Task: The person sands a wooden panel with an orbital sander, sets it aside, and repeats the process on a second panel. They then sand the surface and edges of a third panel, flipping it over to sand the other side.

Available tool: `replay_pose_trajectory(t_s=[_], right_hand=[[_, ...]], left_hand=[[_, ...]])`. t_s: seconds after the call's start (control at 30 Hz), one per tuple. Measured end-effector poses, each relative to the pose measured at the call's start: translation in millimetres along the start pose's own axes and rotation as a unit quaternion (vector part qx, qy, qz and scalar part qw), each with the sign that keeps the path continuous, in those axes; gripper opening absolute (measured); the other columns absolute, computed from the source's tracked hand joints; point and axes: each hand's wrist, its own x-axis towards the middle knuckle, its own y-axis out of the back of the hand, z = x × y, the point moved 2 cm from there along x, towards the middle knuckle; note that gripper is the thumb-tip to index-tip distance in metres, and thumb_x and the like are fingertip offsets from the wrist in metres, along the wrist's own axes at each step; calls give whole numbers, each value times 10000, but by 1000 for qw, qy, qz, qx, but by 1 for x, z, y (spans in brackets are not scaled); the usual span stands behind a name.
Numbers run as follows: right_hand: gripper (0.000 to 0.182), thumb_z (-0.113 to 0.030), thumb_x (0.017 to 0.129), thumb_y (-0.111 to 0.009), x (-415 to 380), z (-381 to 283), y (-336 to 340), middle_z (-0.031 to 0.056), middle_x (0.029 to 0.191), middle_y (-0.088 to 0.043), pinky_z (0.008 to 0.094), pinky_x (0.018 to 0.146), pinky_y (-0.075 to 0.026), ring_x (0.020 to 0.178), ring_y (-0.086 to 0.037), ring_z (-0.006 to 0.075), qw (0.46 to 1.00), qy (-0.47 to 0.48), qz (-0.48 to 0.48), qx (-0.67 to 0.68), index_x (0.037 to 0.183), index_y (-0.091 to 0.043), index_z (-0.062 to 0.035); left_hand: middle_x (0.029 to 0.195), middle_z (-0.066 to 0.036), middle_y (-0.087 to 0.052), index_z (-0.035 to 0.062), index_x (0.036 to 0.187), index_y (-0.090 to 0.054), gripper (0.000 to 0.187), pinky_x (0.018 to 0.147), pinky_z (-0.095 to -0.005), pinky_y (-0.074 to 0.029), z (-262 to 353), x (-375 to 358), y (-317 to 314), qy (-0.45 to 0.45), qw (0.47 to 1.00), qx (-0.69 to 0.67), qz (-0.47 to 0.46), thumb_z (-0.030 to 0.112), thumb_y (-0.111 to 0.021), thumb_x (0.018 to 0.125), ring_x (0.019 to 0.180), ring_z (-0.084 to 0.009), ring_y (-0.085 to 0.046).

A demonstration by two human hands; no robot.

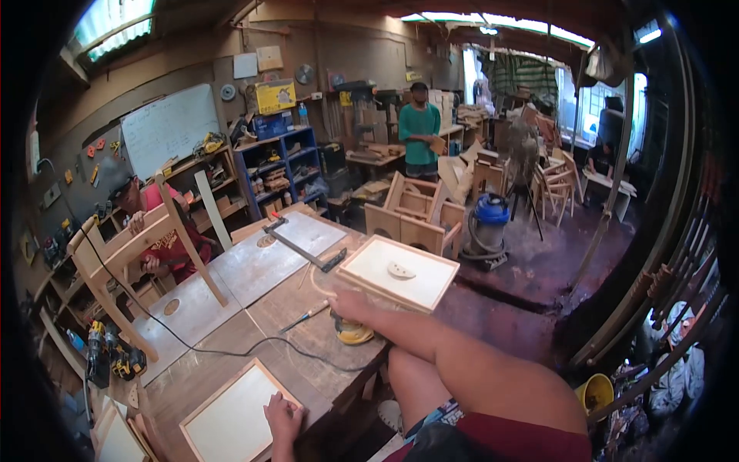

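Observation:
My right hand [352, 306] is wrapped over the top of a yellow sander [355, 334] at the near edge of the workbench [300, 346]. My left hand [283, 417] rests on a shallow wood-framed panel [231, 416] with a pale face, near its right edge, fingers apart and slightly bent. Beyond the sander, a second framed panel [369, 266] lies at the bench's far right end, with a small half-round wooden piece [400, 270] on it. A thin blue-handled tool [305, 316] lies just left of my right hand.
A black cord [231, 353] crosses the bench. A bar clamp [300, 245] lies farther back. At left, a person in red [173, 250] holds a wooden chair frame [146, 246]. Cordless drills [100, 350] stand at the left edge. A blue-topped vacuum [489, 223] is on the floor.

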Motion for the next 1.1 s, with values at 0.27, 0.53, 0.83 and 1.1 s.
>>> replay_pose_trajectory(t_s=[0.27,0.53,0.83,1.1], right_hand=[[574,-459,1015,-486,-3,-2,3,237,1211,-700,554,975,-511,1133,-667,419,1000,-18,0,-3,1508,-463,-167],[498,-389,1062,-401,5,6,-5,201,1279,-676,544,991,-491,1184,-633,405,1000,12,-8,3,1524,-453,-212],[462,-331,1050,-413,-2,-1,2,165,1213,-707,518,965,-523,1133,-664,371,1000,9,5,-25,1498,-513,-275],[414,-336,1053,-407,-3,-3,1,176,1186,-711,526,953,-521,1123,-664,375,999,31,21,-36,1406,-582,-208]], left_hand=[[1527,-260,-495,87,866,-619,272,1206,-648,-211,14,-2,6,-20,998,-40,37,229,-832,773,1453,-438,-407],[1533,-266,-488,86,866,-623,260,1227,-624,-188,20,-2,9,-13,999,-38,25,235,-822,789,1469,-442,-388],[1533,-273,-483,83,872,-621,255,1230,-623,-183,20,-2,10,-9,999,-32,23,241,-811,809,1471,-447,-385],[1530,-288,-478,83,898,-617,273,1233,-626,-164,17,-4,8,-18,999,-26,21,260,-809,817,1480,-447,-373]])
